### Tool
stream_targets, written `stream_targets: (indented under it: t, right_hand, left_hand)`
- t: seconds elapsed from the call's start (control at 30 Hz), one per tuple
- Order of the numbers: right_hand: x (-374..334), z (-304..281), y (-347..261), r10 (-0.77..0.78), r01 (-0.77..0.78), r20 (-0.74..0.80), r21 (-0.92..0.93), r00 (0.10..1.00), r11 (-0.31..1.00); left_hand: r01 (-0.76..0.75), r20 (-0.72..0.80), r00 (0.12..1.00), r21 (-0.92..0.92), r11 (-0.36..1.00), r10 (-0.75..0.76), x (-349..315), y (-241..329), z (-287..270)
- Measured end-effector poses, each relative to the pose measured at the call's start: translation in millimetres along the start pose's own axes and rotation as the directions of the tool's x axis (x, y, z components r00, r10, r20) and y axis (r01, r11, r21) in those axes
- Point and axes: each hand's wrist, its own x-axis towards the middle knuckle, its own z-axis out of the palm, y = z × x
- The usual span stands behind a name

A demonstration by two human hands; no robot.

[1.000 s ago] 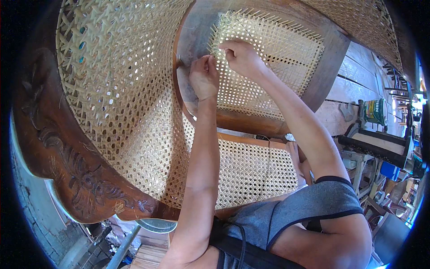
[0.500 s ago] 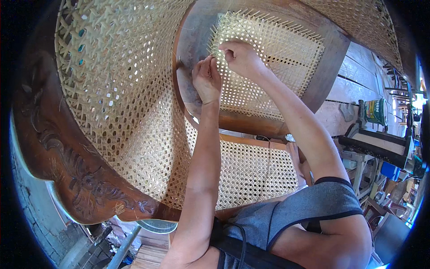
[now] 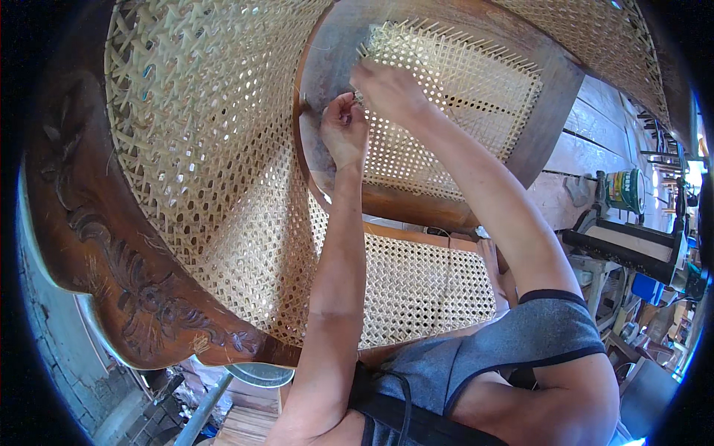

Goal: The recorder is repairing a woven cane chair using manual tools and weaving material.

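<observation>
A woven cane panel (image 3: 446, 134) is set in a wooden chair part with a broad brown frame (image 3: 416, 201). Loose strand ends bristle along its far edge. My left hand (image 3: 344, 134) sits at the panel's left edge, fingers curled and pinched together. Just beyond and to the right, my right hand (image 3: 390, 91) is over the panel's upper left corner, its fingers closed and slightly blurred. Whatever thin thing either hand pinches is too small or hidden to make out.
At left curves a large cane backrest (image 3: 216, 156) with a carved dark wooden rim (image 3: 141, 297). Below my hands lies another cane panel (image 3: 424, 286). A green tin (image 3: 625, 191) and a black-framed piece (image 3: 628, 249) stand at right. Another cane section (image 3: 595, 37) arches at top right.
My right hand has moved a little left, closer to the panel's edge. My left fingers have turned and curled more. The whole view has shifted slightly.
</observation>
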Motion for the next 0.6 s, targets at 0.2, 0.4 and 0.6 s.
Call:
stream_targets:
  t: [0.2, 0.4, 0.6]
  right_hand:
    - [41.2, -34.4, 3.0, 0.004, 0.012, -0.221, 0.069, 0.975, 0.998]
    - [6.2, -18.7, 10.7, 0.11, -0.053, -0.181, 0.294, 0.977, 0.954]
    - [-49.0, -28.8, 12.2, 0.215, -0.148, -0.087, 0.482, 0.973, 0.863]
  left_hand:
    - [0.056, -0.024, 0.998, 0.031, 0.998, -0.056, 2.5, 27.8, 1.1]
    - [0.016, 0.011, 1.0, 0.155, 0.988, -0.018, 5.7, 39.4, -3.5]
    - [0.203, 0.102, 0.979, -0.389, 0.899, -0.177, 29.4, -20.2, -10.7]
